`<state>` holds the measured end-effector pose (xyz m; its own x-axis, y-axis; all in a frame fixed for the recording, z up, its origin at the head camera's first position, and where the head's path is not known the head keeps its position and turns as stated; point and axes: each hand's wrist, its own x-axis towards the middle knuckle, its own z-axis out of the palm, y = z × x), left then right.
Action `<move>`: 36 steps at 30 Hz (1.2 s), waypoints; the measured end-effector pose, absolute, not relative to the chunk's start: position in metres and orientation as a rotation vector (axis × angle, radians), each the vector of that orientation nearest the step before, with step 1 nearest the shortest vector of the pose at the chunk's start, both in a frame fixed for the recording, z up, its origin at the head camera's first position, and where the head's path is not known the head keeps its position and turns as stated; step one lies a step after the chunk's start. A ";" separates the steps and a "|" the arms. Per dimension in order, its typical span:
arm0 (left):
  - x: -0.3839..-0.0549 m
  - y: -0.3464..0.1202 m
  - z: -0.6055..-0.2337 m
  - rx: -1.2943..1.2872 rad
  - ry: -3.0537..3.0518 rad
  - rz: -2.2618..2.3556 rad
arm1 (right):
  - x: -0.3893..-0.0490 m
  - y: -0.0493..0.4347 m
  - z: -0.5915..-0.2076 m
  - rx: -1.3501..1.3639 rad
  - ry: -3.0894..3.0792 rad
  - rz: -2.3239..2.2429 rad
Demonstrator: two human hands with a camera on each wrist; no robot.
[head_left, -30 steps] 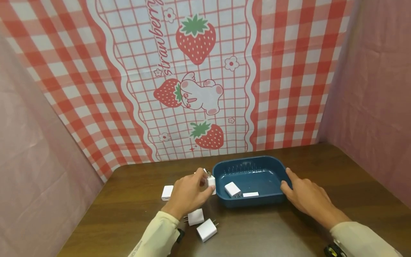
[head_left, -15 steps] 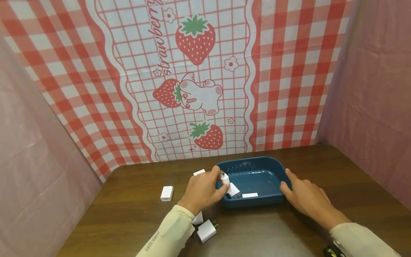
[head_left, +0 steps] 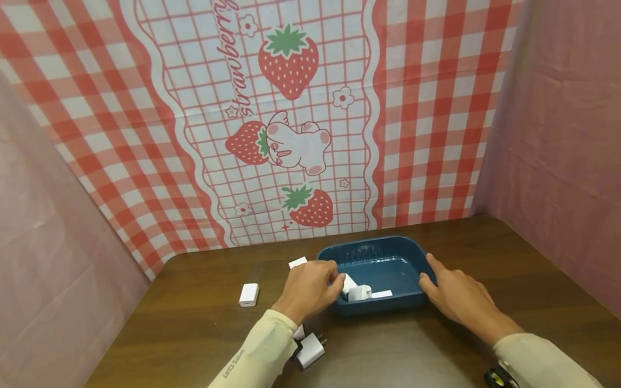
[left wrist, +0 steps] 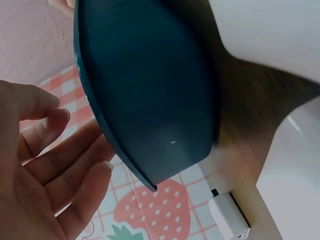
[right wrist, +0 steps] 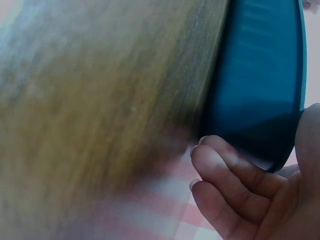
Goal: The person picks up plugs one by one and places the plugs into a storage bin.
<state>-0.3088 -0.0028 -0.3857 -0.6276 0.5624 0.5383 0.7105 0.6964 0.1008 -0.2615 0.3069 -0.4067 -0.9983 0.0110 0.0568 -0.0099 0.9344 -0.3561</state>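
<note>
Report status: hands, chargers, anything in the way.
Left hand empty at left rim of blue tray; right hand grips right rim. Two white chargers inside, four on table. Left sleeve partly hides one of those.

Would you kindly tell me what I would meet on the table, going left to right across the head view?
Leftmost charger, left grip, two chargers in the tray, white strip, right grip.

- Head camera: looks down and forward at the blue tub [head_left: 395, 269].
- Left and right wrist cameras: tipped, very close — beside it.
- All share tub and checked cloth [head_left: 432, 108].
</note>
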 end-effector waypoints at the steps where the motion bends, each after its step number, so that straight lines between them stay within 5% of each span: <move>1: -0.308 -0.003 -0.386 -0.981 -2.434 -0.426 | -0.262 0.307 -0.407 0.002 -3.025 0.554; 36: -0.305 -0.030 -0.384 -0.953 -2.415 -0.461 | -0.259 0.304 -0.406 -0.008 -3.033 0.573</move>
<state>-0.3047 -0.0304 -0.3845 -0.6303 0.5363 0.5613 0.7053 0.6978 0.1253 -0.2592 0.3040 -0.4056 -0.9985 0.0151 0.0526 -0.0052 0.9312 -0.3645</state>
